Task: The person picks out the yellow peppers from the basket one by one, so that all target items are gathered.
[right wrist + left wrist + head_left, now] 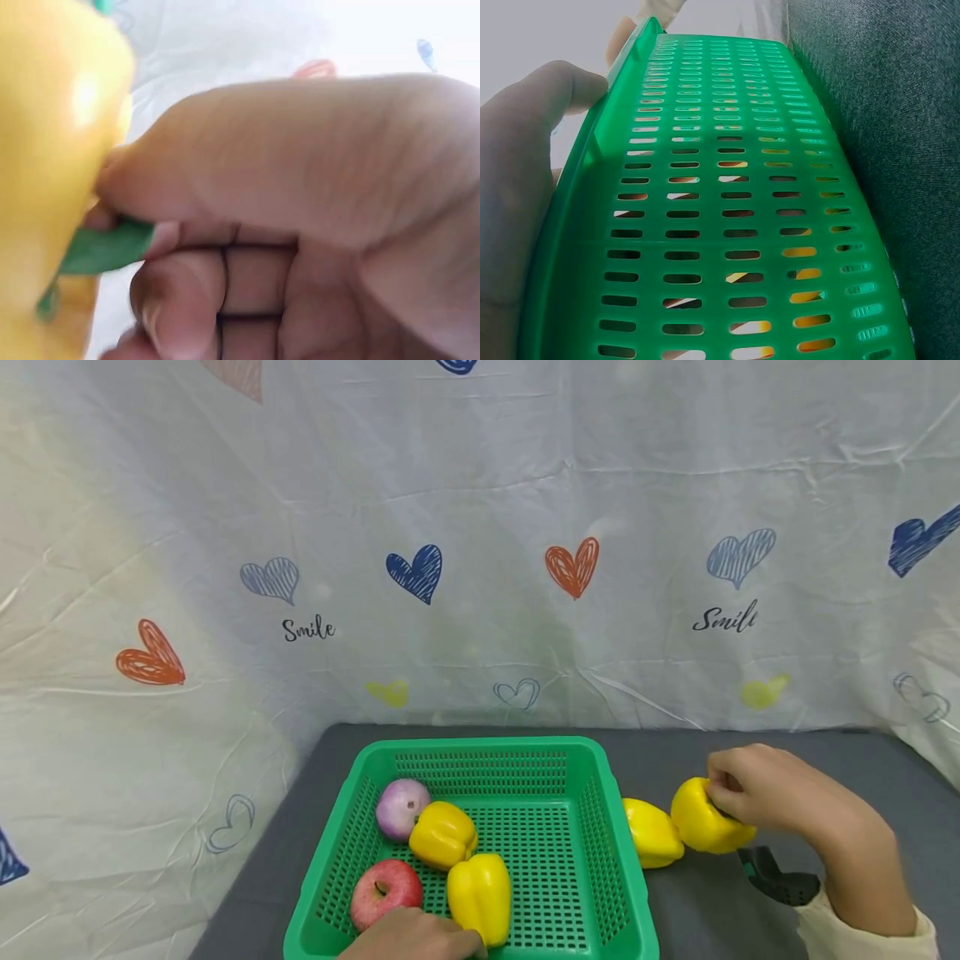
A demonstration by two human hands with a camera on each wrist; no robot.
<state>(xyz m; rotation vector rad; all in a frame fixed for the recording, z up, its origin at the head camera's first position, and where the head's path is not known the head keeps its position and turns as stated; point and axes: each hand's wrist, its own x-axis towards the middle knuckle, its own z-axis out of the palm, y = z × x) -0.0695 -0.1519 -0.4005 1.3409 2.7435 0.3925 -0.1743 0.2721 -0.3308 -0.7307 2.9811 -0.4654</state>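
My right hand (pixel 772 785) pinches a yellow bell pepper (pixel 701 822) by its green stem (pixel 109 249), to the right of a green plastic basket (pixel 480 744). A second yellow bell pepper (pixel 651 833) lies against the basket's right side, overlapped by the held one in the head view. At the front rim my left hand (pixel 412 937) grips the basket, thumb (pixel 574 82) on the outer side. Inside the basket are a red apple (pixel 386 892), a purple onion (pixel 401 808), and two yellow bell peppers, one in the middle (pixel 444 835) and one nearer me (pixel 480 897).
The basket stands on a dark grey table (pixel 720 902). Behind it hangs a pale curtain (pixel 480 635) printed with hearts and the word Smile. A black wrist strap (pixel 780 881) shows below my right wrist.
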